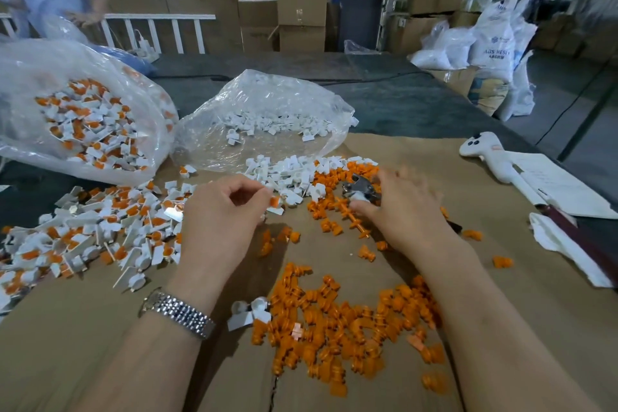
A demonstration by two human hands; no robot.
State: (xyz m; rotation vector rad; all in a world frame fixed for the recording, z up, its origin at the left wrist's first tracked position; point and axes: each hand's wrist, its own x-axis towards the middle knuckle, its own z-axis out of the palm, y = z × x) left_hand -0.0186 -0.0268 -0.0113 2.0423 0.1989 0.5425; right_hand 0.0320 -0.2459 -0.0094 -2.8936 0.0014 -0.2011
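Fingers (258,191) pinch plug (275,201); white caps (288,174), maybe pliers (359,185), near.

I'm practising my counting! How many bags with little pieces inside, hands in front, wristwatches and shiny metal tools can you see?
Bags with pieces inside: 2 (orange-and-white bag, all-white bag)
Hands in front: 2 (left hand, right hand)
Silver wristwatch: 1
Shiny metal tool: 1
Total: 6
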